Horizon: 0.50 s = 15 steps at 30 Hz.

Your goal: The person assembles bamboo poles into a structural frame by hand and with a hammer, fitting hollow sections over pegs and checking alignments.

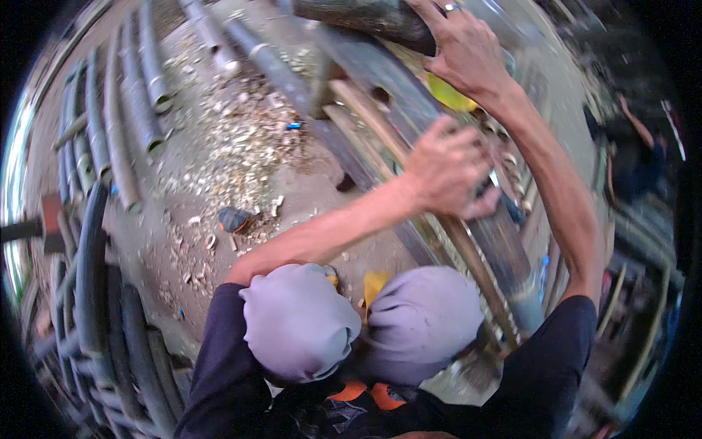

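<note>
My left hand (446, 167) is closed around a dark tool (504, 199) whose metal tip shows by the thumb, pressed against a long dark pole (409, 110) that runs diagonally across a wooden frame. My right hand (464, 47), with a ring on one finger, rests flat with fingers spread on a thick dark log (365, 16) at the top. Both bare forearms reach up from dark short sleeves. My knees in grey-purple trousers (300, 322) fill the lower middle.
Wooden slats (358, 117) lie under the pole. Many dark pipes (124, 132) lie on the ground at left and lower left. Wood chips (227, 146) cover the dirt floor, with a small dark object (234, 218) among them. Another person (636, 139) is at far right.
</note>
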Available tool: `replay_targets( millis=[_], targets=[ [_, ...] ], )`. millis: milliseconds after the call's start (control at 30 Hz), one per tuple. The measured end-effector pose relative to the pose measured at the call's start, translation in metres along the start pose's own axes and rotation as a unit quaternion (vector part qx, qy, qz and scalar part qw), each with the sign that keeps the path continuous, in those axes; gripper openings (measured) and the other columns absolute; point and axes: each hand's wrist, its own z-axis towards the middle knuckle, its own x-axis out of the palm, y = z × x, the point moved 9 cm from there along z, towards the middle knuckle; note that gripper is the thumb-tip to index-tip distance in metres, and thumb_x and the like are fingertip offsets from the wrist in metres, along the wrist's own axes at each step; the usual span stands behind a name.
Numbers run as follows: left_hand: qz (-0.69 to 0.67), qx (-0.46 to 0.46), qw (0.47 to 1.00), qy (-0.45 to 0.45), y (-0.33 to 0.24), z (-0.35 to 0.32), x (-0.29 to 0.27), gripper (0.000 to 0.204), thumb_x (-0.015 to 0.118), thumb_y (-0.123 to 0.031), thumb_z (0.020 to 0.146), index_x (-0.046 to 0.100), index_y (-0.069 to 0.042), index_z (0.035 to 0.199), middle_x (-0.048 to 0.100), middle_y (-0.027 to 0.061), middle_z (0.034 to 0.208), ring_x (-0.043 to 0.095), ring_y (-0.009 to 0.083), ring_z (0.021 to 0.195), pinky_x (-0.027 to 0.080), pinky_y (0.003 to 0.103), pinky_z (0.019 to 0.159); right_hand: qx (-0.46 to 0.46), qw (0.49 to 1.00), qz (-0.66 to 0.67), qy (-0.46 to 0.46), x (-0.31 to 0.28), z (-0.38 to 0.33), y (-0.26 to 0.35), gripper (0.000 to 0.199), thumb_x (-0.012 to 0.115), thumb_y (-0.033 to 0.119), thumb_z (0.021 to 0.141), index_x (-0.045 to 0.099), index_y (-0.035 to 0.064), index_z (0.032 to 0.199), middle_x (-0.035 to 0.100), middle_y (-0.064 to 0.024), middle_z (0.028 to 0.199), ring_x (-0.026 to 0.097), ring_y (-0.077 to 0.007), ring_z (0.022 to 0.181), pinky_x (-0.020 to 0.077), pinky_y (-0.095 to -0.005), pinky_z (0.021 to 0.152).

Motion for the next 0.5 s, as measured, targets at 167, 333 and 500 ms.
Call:
replay_targets(
  millis=[167, 333, 500],
  targets=[
    [0.045, 0.033, 0.998, 0.004, 0.011, 0.007, 0.023, 0.032, 0.065, -0.041, 0.065, 0.065, -0.009, 0.064, 0.061, 0.0049, 0.067, 0.057, 0.0206, 0.076, 0.040, 0.042, 0.079, 0.254, 0.951, 0.058, 0.163, -0.073, -0.108, -0.050, 0.086, 0.070, 0.021, 0.065, 0.030, 0.0128, 0.141, 0.055, -0.0209, 0.112, 0.055, -0.0391, 0.103, 0.0450, -0.0444, 0.088],
    [0.113, -0.009, 0.985, 0.132, 0.022, 0.017, 0.053, 0.033, 0.062, -0.040, 0.078, 0.071, -0.010, 0.090, 0.069, 0.0050, 0.095, 0.061, 0.0220, 0.095, 0.039, 0.038, 0.087, 0.384, 0.919, -0.036, 0.076, -0.215, -0.250, -0.069, 0.083, 0.071, 0.017, 0.063, 0.034, 0.0021, 0.136, 0.049, -0.0201, 0.128, 0.051, -0.0333, 0.115, 0.0388, -0.0374, 0.098],
    [0.104, -0.004, 0.982, 0.155, 0.004, 0.020, 0.054, 0.027, 0.059, -0.037, 0.081, 0.070, -0.014, 0.090, 0.068, 0.0013, 0.093, 0.059, 0.0209, 0.095, 0.038, 0.036, 0.086, 0.519, 0.849, -0.008, 0.094, -0.231, -0.376, -0.011, 0.085, 0.072, 0.019, 0.066, 0.032, 0.0073, 0.140, 0.051, -0.0235, 0.127, 0.053, -0.0324, 0.114, 0.0405, -0.0381, 0.098]
  ],
)
